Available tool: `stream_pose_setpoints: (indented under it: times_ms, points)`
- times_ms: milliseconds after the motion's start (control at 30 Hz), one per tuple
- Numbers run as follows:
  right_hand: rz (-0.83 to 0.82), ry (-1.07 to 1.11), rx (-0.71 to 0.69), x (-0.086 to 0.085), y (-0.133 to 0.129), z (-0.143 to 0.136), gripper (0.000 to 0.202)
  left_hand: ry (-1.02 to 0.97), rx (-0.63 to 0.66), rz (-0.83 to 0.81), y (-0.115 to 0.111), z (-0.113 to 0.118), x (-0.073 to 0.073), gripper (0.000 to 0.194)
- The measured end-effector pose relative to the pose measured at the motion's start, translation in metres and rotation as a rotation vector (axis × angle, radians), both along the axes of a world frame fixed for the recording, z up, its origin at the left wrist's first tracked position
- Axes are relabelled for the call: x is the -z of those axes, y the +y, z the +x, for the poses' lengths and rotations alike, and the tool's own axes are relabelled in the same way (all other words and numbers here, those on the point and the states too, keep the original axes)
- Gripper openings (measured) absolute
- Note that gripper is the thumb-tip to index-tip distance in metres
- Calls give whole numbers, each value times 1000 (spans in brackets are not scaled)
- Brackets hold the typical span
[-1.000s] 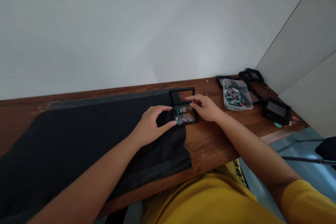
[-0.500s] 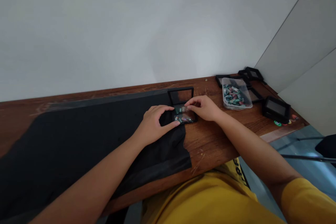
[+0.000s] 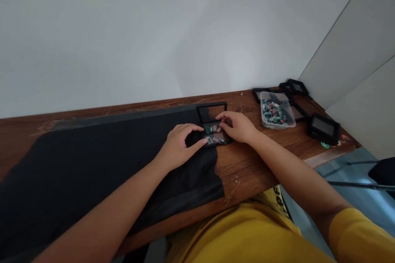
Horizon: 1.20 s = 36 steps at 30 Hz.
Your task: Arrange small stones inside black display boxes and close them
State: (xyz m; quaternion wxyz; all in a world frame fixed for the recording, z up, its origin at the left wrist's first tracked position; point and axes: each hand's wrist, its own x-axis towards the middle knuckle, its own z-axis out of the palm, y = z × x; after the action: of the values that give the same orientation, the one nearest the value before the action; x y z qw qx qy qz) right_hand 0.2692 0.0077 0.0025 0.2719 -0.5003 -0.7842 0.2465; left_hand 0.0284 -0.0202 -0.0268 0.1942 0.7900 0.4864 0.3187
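Note:
A black case (image 3: 228, 141) with a windowed lid (image 3: 212, 112) stands open on the black sheet's right end. Small glossy green, white and pinkish pieces (image 3: 215, 128) lie inside it in rows; their exact kind is too small to tell. My left hand (image 3: 180, 146) curves round the case's left side, with thumb and forefinger apart and touching its edge. Over the right part of the case, my right hand (image 3: 236, 126) is closed in a pinch. At its fingertips shows a small pinkish piece (image 3: 219, 129), partly hidden by the fingers.
To the right stands a clear plastic tub (image 3: 288, 124) full of teal and reddish pieces. Several black cases (image 3: 324, 127) lie behind and beside it. Small coloured items (image 3: 325, 145) sit near the table's right end. A white wall (image 3: 154, 41) rises behind the wooden table (image 3: 247, 168).
My right hand has shifted slightly and its fingers have curled more at the case's right side. The left hand stays at the case's left edge.

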Motion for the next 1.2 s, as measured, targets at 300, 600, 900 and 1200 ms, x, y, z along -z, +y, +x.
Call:
stream_pose_setpoints:
  times_ms: [300,600,900,1200]
  points:
    - [-13,-35,-30,-5,-3,12,35,-58,25,-11,-1,-1,-5,35]
    - [-6,-115,-50,-7,-4,13,33,-76,61,0,-1,-4,-2,35]
    - [38,-200,-21,-8,-7,4,27,-89,84,33,-2,-4,-2,35]
    - [48,-217,12,-9,-11,0,32,-37,80,91,-1,0,-1,35]
